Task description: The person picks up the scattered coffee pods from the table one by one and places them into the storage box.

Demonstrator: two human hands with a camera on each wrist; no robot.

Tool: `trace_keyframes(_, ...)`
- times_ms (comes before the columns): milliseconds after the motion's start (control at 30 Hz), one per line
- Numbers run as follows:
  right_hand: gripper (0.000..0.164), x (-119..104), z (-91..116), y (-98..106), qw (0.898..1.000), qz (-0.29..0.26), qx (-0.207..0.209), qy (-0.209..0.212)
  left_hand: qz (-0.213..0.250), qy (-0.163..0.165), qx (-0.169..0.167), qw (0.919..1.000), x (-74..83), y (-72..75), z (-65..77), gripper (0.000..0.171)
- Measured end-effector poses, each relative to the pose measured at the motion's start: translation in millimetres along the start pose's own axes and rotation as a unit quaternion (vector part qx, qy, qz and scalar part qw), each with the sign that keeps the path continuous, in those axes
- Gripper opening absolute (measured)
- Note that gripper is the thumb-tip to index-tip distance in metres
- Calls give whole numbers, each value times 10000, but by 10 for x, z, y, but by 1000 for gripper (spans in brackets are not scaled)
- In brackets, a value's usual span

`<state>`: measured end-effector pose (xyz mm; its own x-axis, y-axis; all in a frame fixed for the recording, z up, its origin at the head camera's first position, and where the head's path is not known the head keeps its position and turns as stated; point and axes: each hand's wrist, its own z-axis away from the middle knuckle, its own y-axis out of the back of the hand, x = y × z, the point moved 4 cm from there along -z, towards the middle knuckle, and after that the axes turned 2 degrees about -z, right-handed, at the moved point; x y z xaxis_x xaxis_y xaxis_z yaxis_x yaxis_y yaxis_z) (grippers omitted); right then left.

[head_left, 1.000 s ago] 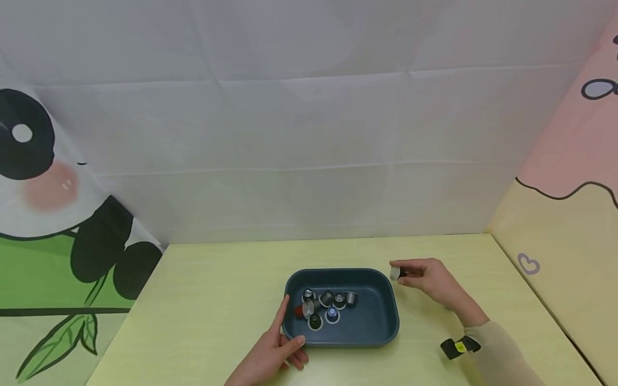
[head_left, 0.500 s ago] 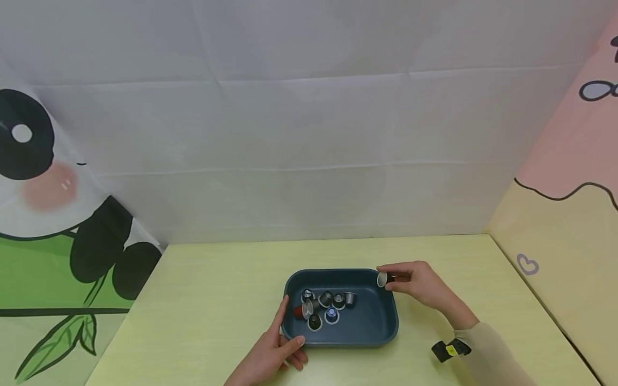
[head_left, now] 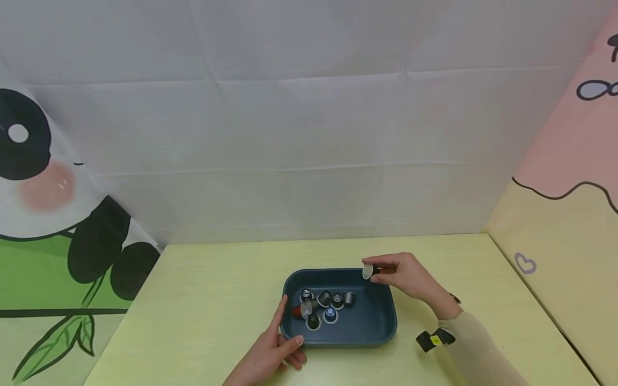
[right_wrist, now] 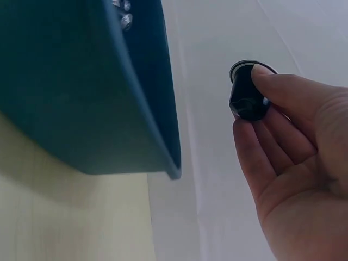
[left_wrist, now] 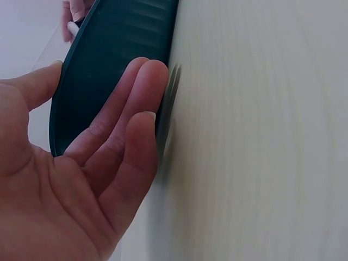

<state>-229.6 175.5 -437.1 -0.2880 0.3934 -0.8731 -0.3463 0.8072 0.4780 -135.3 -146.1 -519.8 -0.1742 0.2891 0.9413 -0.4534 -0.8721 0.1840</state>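
My right hand (head_left: 398,272) pinches a black coffee capsule (right_wrist: 249,89) between thumb and fingers. Its pale lid faces left in the head view, over the back right part of a dark blue tray (head_left: 374,321). Several capsules lie in the tray's left and middle part, among them a blue one (head_left: 330,315), a red one (head_left: 297,311) and a silver one (head_left: 348,298). At the tray's front left corner rests my left hand (head_left: 265,348), its index finger straight along the left side and its thumb at the front rim. In the left wrist view the other fingers (left_wrist: 147,87) lie against the outer wall.
The tray stands on a pale yellow wood-grain table (head_left: 217,300). A white cloth (head_left: 309,203) hangs behind it. Printed side panels stand at both edges, with a cartoon figure (head_left: 48,187) at left and a small heart (head_left: 525,263) at right.
My right hand has moved left with the black capsule, from beyond the tray's right rim to over its back right part. My left hand stays at the tray's corner.
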Motion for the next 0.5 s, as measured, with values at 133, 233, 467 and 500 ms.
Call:
trace_keyframes(133,38,-51,-89,-28,9999,-132,44,44,-10,-15,7,10000,-6,2,-4,96)
trace_keyframes(233,37,-70,-157,-59,9995,-293,77,42,-21,-66,0,10000,-11,3,-8,96)
trace_keyframes(467,38,-27,-341,-182,9986,-503,155,51,-12,-21,10,10000,-34,14,-16,96)
trace_keyframes(500,38,-25,-366,-201,9983,-547,171,62,-7,-12,12,10000,-37,15,-17,96)
